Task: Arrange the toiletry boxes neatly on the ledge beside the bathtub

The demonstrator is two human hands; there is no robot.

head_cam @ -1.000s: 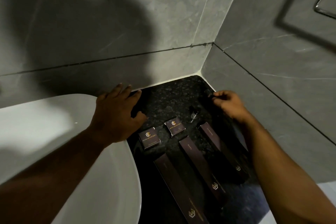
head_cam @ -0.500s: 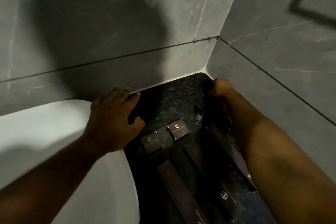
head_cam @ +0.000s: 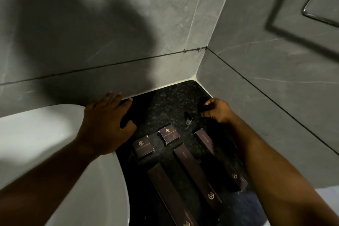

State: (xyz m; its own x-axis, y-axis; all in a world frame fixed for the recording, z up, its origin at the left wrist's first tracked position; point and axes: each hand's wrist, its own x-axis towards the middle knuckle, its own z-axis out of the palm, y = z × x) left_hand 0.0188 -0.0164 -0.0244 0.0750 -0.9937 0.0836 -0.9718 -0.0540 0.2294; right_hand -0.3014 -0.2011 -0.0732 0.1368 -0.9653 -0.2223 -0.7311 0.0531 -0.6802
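dark speckled ledge (head_cam: 170, 97) with five maroon boxes (head_cam: 197, 174); left hand (head_cam: 106, 124) open, flat on bathtub rim (head_cam: 55, 134); right hand (head_cam: 219, 110) pinching small dark object (head_cam: 205, 106).

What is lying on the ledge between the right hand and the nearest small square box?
In the head view, a small clear bottle stands between the right hand and the small square box.

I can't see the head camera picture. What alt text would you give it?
Seen from above, a person's left hand rests flat where a white bathtub meets a dark speckled ledge, while the right hand pinches a small dark object near the grey tiled corner. Two small boxes and three long boxes, all dark brown, lie on the ledge.
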